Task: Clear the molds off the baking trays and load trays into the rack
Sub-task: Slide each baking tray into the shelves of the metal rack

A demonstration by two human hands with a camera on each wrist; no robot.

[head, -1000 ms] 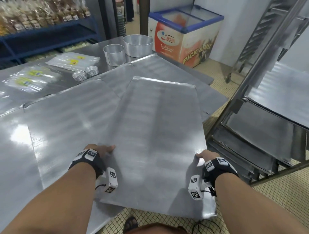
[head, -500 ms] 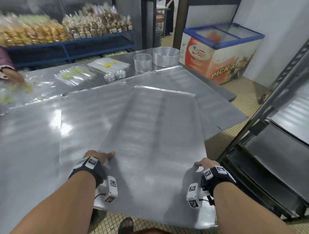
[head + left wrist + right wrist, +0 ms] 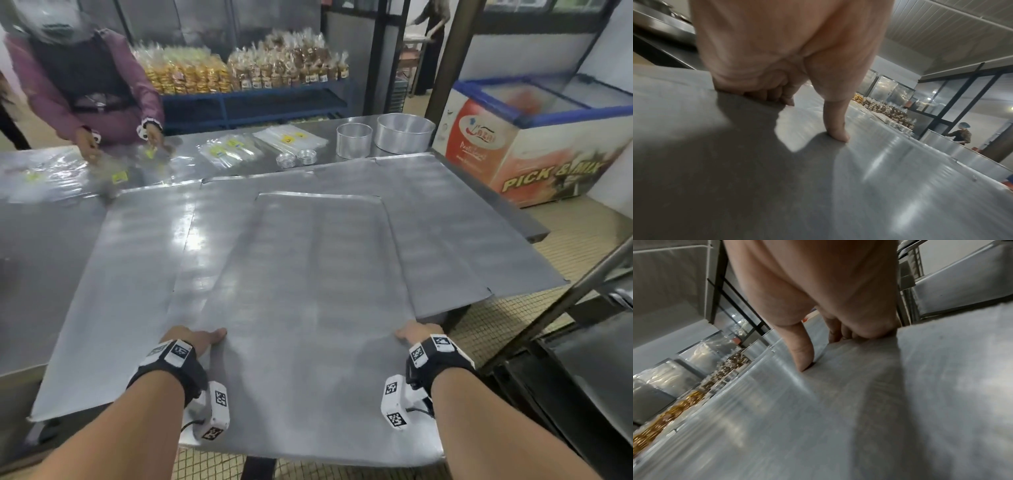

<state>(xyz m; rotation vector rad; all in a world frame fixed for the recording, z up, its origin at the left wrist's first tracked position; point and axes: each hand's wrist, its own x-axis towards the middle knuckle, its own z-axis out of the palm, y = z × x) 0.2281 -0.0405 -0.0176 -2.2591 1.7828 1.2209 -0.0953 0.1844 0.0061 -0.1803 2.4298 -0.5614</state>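
Note:
I hold a large bare metal baking tray (image 3: 308, 308) level above other trays on the table. My left hand (image 3: 191, 337) grips its left edge, thumb (image 3: 835, 129) on top and fingers curled under the rim. My right hand (image 3: 416, 334) grips the right edge the same way, thumb (image 3: 803, 353) pressed on the tray (image 3: 838, 418). Two small stacks of round molds (image 3: 296, 158) and two larger round tins (image 3: 354, 140) stand at the table's far side. The rack (image 3: 565, 342) with loaded trays is at my right.
More trays (image 3: 137, 274) lie under and beside the held one, one (image 3: 479, 257) overhanging the table's right edge. A person in a purple top (image 3: 89, 89) handles plastic bags across the table. A chest freezer (image 3: 534, 137) stands far right, shelves of packed goods (image 3: 239, 72) behind.
My view has swung left, away from the rack and toward the table. The tray has turned with me to sit square over the table trays; both hands keep their grip.

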